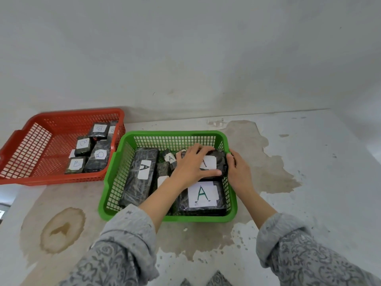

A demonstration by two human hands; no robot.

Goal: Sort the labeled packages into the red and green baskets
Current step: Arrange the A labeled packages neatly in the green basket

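Observation:
A green basket (169, 134) sits in the middle of the floor with several black packages labeled A. Both my hands are inside it at the far right corner. My left hand (191, 164) lies flat over a black package labeled A (216, 162), and my right hand (237, 170) grips that package's right end by the basket wall. Another A package (203, 196) lies just in front, and a long A package (142, 174) lies along the left side. The red basket (41, 124) at the left holds several black packages labeled B (97, 154).
The baskets stand on a stained, worn floor (309, 162) beside a pale wall (185, 58). A round brown stain (61, 230) marks the floor at the lower left. My patterned grey sleeves fill the bottom of the view.

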